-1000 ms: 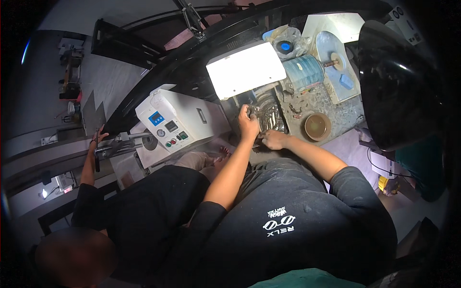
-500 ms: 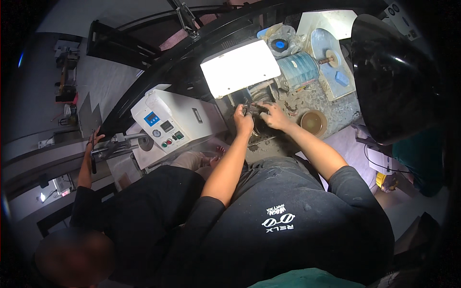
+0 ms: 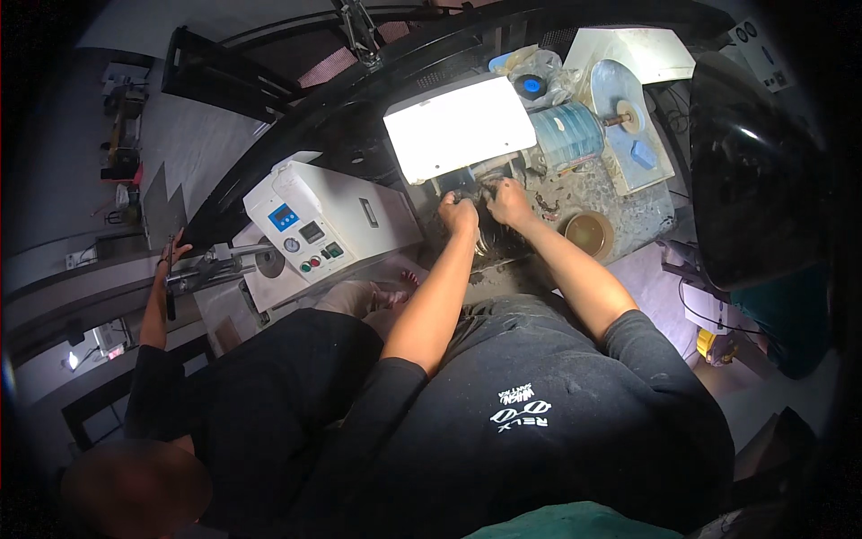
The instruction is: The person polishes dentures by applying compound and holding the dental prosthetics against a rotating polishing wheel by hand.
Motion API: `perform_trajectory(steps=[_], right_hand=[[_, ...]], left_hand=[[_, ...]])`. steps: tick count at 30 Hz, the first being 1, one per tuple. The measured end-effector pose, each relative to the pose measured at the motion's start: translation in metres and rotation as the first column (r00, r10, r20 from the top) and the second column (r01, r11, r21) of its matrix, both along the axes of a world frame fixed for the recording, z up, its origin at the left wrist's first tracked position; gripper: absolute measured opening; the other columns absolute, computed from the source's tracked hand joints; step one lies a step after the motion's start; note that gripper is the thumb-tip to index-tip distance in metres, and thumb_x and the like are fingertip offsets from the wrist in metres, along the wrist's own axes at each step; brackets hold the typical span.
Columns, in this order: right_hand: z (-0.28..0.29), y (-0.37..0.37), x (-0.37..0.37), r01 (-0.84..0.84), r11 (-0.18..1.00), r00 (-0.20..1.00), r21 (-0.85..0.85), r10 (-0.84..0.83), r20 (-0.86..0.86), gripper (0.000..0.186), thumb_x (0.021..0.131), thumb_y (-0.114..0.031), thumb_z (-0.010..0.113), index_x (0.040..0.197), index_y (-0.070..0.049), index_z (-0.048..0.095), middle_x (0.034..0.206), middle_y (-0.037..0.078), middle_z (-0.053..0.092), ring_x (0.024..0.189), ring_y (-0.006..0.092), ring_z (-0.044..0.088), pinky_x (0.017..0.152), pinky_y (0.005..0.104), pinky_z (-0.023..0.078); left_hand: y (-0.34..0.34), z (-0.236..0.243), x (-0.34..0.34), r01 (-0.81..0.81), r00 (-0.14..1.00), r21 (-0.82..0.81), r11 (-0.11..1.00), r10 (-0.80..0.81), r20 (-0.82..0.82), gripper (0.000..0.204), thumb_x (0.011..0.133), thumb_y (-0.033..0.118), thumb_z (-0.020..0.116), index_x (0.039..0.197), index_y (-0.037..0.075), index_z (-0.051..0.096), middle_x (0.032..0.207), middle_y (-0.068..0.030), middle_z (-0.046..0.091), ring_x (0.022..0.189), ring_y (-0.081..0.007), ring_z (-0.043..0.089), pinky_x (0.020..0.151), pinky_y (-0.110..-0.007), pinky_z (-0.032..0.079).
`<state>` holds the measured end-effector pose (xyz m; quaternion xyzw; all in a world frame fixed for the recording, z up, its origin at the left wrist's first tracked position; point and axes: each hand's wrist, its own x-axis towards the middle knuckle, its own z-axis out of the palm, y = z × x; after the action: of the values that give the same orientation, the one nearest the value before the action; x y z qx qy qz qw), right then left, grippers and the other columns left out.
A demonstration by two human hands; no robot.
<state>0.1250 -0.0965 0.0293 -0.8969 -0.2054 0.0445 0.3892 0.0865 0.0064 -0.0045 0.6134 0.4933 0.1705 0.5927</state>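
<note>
Both my hands work close together under the bright white hood [image 3: 458,130] of a bench machine with a blue-green motor [image 3: 567,136]. My left hand [image 3: 460,216] is closed, its fingers wrapped round something small and dark. Just to its right, my right hand [image 3: 510,205] is curled shut too, its fingertips at the dark parts below the hood. What either hand holds is too dark and too small to name. The grimy bench top [image 3: 561,193] lies under and beside them.
Right of my hands stands a round brown bowl [image 3: 588,235]; beyond it are a pale wheel [image 3: 628,118] on the motor's shaft and a blue block [image 3: 643,154]. A white control box [image 3: 332,211] stands left. Another person's hand [image 3: 173,250] is at a metal lever.
My right hand's fingers, stretched toward the left hand before, are now curled in, and the hands are slightly further apart. The whole view has shifted a little.
</note>
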Motion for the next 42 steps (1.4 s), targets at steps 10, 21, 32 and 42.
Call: perform_trajectory(steps=[10, 21, 32, 42], right_hand=[[0.026, -0.021, -0.020, 0.020, 0.993, 0.988, 0.113, -0.002, -0.153, 0.024, 0.074, -0.012, 0.064, 0.093, 0.003, 0.065, 0.089, 0.025, 0.062, 0.086, 0.0396, 0.060, 0.079, 0.0408, 0.048], [0.002, -0.037, -0.034, -0.159, 0.984, 0.984, 0.077, 0.165, -0.074, 0.030, 0.074, -0.015, 0.063, 0.100, -0.002, 0.064, 0.102, 0.023, 0.061, 0.098, 0.0364, 0.058, 0.086, 0.0398, 0.046], [-0.013, -0.040, -0.067, -0.467, 0.650, 0.881, -0.600, 0.280, -0.382, 0.066, 0.068, -0.023, 0.066, 0.123, 0.009, 0.045, 0.139, 0.026, 0.029, 0.124, 0.0380, 0.036, 0.098, 0.0400, 0.038], [0.041, -0.044, -0.054, -0.513, 0.799, 0.731, -0.313, 0.216, -0.647, 0.039, 0.080, -0.025, 0.046, 0.095, 0.006, 0.064, 0.099, 0.028, 0.061, 0.099, 0.0411, 0.057, 0.087, 0.0416, 0.045]], left_hand=[[-0.006, 0.030, -0.028, 0.263, 0.953, -0.039, 0.964, -0.254, 0.168, 0.016, 0.069, -0.007, 0.048, 0.080, -0.002, 0.058, 0.072, -0.0080, 0.059, 0.069, -0.0142, 0.052, 0.066, -0.029, 0.043], [-0.010, 0.007, -0.048, 0.428, 0.893, 0.357, 0.830, -0.450, -0.024, 0.033, 0.070, -0.003, 0.054, 0.102, -0.008, 0.059, 0.094, -0.0181, 0.065, 0.089, -0.0239, 0.061, 0.082, -0.031, 0.045], [-0.006, 0.033, -0.053, 0.456, 0.883, 0.334, 0.825, -0.467, -0.054, 0.032, 0.069, -0.003, 0.057, 0.101, -0.006, 0.060, 0.089, -0.0186, 0.066, 0.085, -0.0242, 0.064, 0.078, -0.031, 0.047], [-0.005, 0.044, -0.057, 0.477, 0.878, 0.402, 0.781, -0.445, -0.177, 0.029, 0.069, -0.001, 0.058, 0.096, -0.009, 0.061, 0.089, -0.0264, 0.063, 0.088, -0.0365, 0.062, 0.079, -0.037, 0.047]])
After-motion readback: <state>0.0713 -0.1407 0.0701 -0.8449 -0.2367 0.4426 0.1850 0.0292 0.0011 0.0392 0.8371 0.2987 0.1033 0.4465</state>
